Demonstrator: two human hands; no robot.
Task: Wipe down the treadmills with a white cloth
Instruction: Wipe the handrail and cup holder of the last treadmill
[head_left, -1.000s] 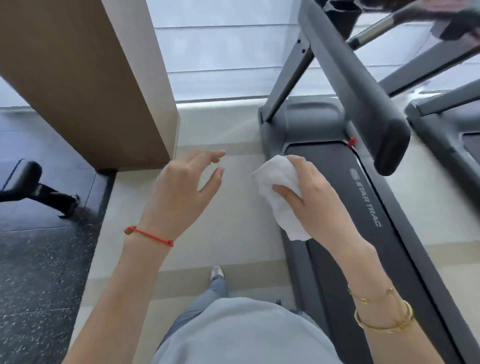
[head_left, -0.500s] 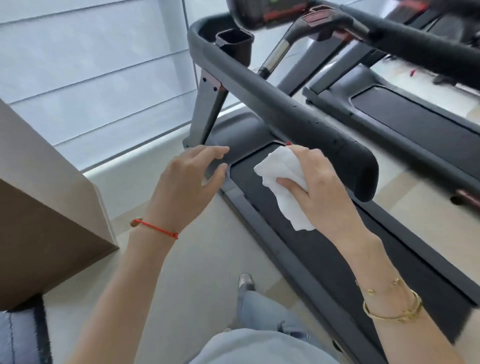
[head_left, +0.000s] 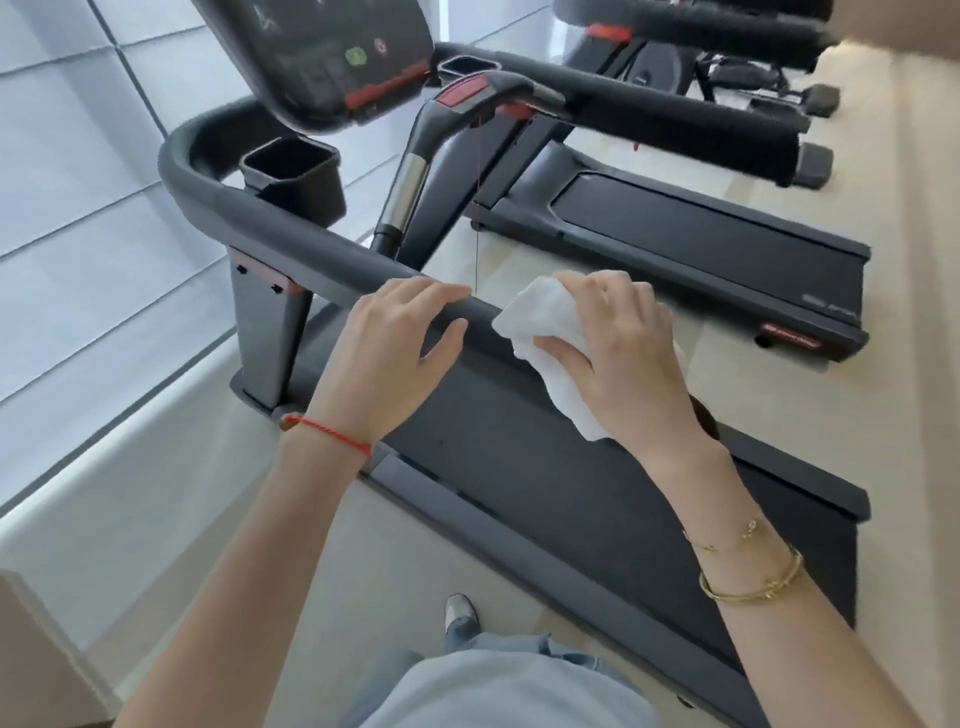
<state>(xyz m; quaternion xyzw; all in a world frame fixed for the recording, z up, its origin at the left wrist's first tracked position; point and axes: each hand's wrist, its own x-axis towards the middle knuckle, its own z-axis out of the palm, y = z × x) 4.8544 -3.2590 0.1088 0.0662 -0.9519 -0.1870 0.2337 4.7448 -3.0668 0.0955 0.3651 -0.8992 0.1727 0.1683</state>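
Note:
A dark grey treadmill stands in front of me, its padded side handrail (head_left: 291, 244) running from upper left toward the middle. My left hand (head_left: 387, 358) rests over this rail, fingers curled on top and thumb below. Just to its right, my right hand (head_left: 621, 348) is shut on a crumpled white cloth (head_left: 550, 338) pressed against the rail's near end. The belt deck (head_left: 545, 467) lies below my hands. The console (head_left: 322, 57) and a cup holder (head_left: 293, 176) sit at the top.
A second treadmill (head_left: 691, 244) stands parallel to the right, with more gym machines behind it. A thin red safety cord (head_left: 476, 208) hangs from the centre handle. Window blinds fill the left; a wooden cabinet corner (head_left: 36, 660) shows at lower left. My shoe (head_left: 460, 610) is on the pale floor.
My view lifted from the deck toward the console. Both hands rose to the side handrail: the left now lies on it, the right brought the cloth against its end.

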